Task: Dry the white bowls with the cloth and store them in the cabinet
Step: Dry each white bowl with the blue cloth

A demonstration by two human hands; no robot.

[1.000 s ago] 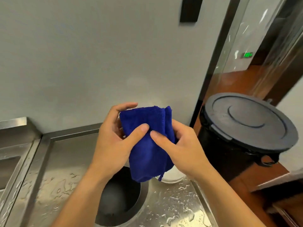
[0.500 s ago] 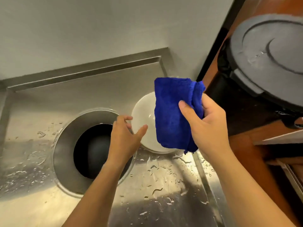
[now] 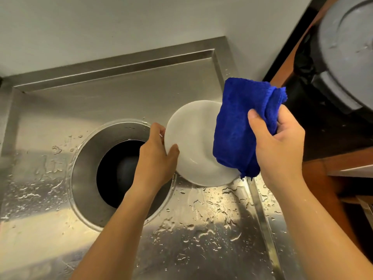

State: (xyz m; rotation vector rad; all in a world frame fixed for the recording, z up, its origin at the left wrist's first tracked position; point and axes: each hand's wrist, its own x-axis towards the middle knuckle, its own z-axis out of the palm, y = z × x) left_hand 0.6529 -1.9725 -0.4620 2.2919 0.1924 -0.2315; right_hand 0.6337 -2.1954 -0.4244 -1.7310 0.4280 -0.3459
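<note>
A white bowl sits at the right side of the wet steel counter, tilted toward me. My left hand grips its left rim, thumb inside and fingers behind. My right hand is shut on a folded blue cloth, which hangs over the bowl's right half and hides that part. The cabinet is not in view.
A round opening with a dark hole is set in the counter just left of the bowl. Water drops cover the steel surface. A grey wall stands behind. A dark bin with a grey lid stands to the right, beyond the counter edge.
One second ago both hands held the cloth up. My view dropped, my left hand let go of the cloth and took the bowl's rim. The cloth now overlaps the bowl.
</note>
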